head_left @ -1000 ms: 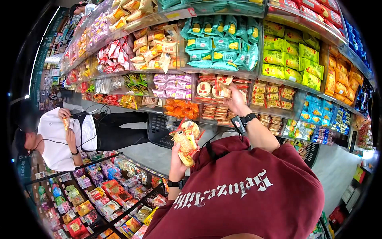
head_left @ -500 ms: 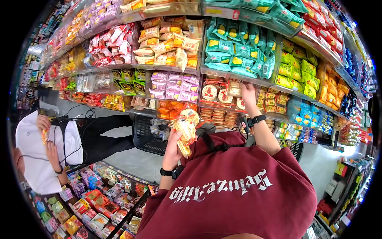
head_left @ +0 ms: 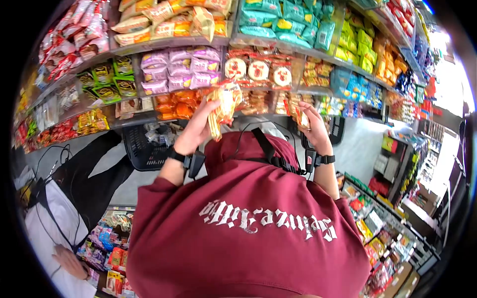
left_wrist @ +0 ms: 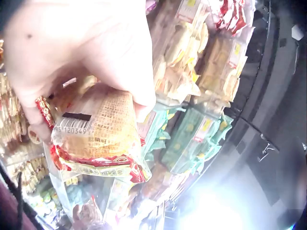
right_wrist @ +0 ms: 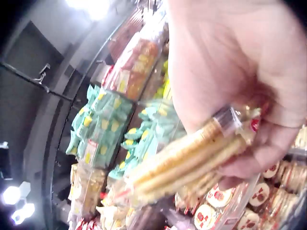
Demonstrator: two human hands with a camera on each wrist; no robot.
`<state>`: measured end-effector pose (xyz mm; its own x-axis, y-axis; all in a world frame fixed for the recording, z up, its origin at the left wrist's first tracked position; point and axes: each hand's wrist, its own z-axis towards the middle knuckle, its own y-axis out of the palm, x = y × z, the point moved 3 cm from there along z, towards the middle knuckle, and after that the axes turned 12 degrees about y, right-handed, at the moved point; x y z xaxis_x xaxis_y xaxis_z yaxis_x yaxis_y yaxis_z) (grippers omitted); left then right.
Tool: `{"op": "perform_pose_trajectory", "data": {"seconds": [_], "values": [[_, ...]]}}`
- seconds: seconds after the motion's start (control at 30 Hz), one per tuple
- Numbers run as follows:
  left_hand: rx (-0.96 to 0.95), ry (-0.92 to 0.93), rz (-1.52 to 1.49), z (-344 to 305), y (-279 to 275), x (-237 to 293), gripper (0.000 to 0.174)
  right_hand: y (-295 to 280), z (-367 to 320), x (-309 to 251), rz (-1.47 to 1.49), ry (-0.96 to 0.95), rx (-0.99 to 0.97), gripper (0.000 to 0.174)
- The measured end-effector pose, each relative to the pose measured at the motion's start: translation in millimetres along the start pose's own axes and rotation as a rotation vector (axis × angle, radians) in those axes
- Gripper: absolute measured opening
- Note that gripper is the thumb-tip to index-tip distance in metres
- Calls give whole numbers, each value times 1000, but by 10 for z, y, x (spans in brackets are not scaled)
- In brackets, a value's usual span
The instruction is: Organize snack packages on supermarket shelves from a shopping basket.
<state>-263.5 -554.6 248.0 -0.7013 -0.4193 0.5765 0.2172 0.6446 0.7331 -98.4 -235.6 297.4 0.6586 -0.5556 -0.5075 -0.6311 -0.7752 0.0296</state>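
My left hand (head_left: pixel 198 125) grips clear snack packets with red and yellow print (head_left: pixel 226 105) in front of the shelves. Up close, the left wrist view shows a barcode and rows of printing on the outer packet (left_wrist: pixel 96 127); its fingers (left_wrist: pixel 41 125) curl round the edge. To the right, my right hand (head_left: pixel 316 130) pinches a packet of round, flat crackers (right_wrist: pixel 187 158). Its stacked edges show through clear wrapping in the right wrist view. Just beyond both hands, a shelf bin holds matching round crackers with red marks (head_left: pixel 258 70).
Bins of teal packets (head_left: pixel 285 17), purple packets (head_left: pixel 181 67) and orange packets (head_left: pixel 174 105) line the shelves. A black basket (head_left: pixel 144 154) with some packets sits at the left, near a person in a white top (head_left: pixel 54 218). More goods stand on a display (head_left: pixel 382 233) behind at right.
My right hand has drawn back out of the cracker bin with a packet. The left hand, still holding its packets, has come up nearer the shelf. The head view has shifted.
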Motion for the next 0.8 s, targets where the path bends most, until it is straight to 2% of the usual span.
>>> {"op": "perform_pose_trajectory", "data": {"seconds": [0.07,0.13,0.17,0.2,0.33,0.4,0.47,0.57,0.67,0.73,0.8], "values": [[-175,-106,11,178,-46,-65,53,-118,-216,164,20,-90,-86,35],[-97,-184,2,236,39,-211,51,-262,-426,360,84,-45,-37,38],[-133,-199,-6,301,65,-282,50,-340,-496,467,101,-87,30,39],[-168,-215,-15,347,133,-315,50,-423,-547,531,112,-56,13,39],[-184,-238,0,363,441,-291,51,-664,-566,727,277,-60,148,40],[-162,-223,20,294,545,-271,45,-750,-529,765,367,-77,154,35],[-178,-226,113,300,596,-296,48,-838,-442,755,401,-83,148,29],[-162,-213,118,328,580,-418,51,-989,-308,696,470,-101,30,20],[-154,-170,140,336,699,-504,54,-1159,-189,532,397,-97,-53,19],[-51,-106,130,316,814,-586,53,-1289,-66,400,377,-108,-108,18],[-8,-66,152,280,955,-709,53,-1497,68,267,285,-85,-12,20]]}}
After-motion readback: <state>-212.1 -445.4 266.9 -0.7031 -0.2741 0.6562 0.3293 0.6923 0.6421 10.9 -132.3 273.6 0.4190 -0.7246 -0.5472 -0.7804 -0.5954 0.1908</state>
